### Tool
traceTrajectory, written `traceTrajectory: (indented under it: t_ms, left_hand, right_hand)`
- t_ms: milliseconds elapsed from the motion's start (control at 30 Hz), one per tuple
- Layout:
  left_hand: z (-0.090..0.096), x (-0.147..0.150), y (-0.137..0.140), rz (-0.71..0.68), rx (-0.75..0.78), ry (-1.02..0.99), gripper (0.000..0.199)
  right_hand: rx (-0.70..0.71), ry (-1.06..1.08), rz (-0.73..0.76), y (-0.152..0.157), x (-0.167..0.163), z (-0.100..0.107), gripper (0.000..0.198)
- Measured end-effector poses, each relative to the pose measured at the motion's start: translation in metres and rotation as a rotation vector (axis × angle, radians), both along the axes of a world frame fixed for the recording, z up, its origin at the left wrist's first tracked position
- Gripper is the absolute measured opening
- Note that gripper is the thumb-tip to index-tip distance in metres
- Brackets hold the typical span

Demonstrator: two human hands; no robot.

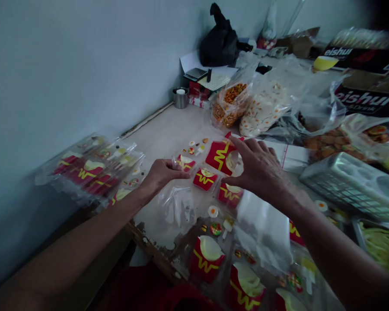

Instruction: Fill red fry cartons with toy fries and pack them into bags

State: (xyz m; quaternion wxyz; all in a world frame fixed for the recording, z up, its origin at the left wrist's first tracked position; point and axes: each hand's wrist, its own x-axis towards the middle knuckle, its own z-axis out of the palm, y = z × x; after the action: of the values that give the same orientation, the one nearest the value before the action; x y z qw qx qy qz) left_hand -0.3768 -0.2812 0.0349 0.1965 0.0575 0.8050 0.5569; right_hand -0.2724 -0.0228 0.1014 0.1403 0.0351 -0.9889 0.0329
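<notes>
Currently, the left hand (160,175) has its grip pinched on an edge of a clear pack (200,158) of red cartons (206,179), which lies on the surface (149,131) just beyond the sheaf of clear bags (262,229). Also just beyond that sheaf, the right hand (257,164) arches over the pack, thumb and fingers apart — I cannot tell whether its grip holds the plastic. Well left of the sheaf lies a pile of filled packs (89,168) — more cartons show on its near side.
</notes>
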Motion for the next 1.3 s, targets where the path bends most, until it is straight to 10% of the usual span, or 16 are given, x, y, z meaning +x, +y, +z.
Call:
traceTrajectory:
  t_ms: [267,700,1067,1300]
  left_hand:
    - [0.011,0.014,0.015,-0.208,-0.157,0.182,0.041]
    - [0.005,-0.021,0.009,-0.258,0.099,-0.082,0.054]
    - [-0.013,-0.025,0.004,-0.359,-0.029,-0.224,0.044]
    - [0.002,-0.027,0.003,-0.42,-0.097,-0.204,0.039]
  right_hand:
    - [0.087,0.06,0.036,-0.002,0.002,-0.008,0.098]
    - [0.028,-0.028,0.043,-0.025,-0.003,-0.035,0.093]
    - [-0.14,-0.395,0.486,-0.012,0.009,-0.046,0.091]
    - [-0.136,-0.273,0.205,-0.016,0.02,-0.045,0.099]
